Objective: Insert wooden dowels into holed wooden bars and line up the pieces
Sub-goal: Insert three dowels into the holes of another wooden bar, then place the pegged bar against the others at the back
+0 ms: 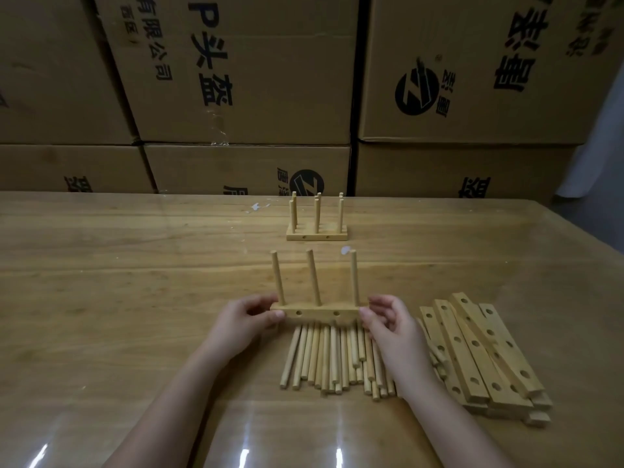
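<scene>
The left hand [246,319] is pinching the left end of a holed wooden bar [317,313] between thumb and curled fingers, and the right hand [385,319] is gripping its right end the same way. Three dowels [314,278] are standing upright in the top of this bar, and two round holes are showing on its near face. The bar is sitting at the far ends of a heap of loose dowels [334,356], too many and too overlapped to count; whether it is touching the tabletop [135,282] I cannot tell. To the right, a stack of bare bars [479,352] is lying slantwise, four on top and more beneath. Farther back, finished pieces [316,231] are standing lined up one behind another, each row bearing three dowels. Cardboard boxes [236,79] are rising behind.
</scene>
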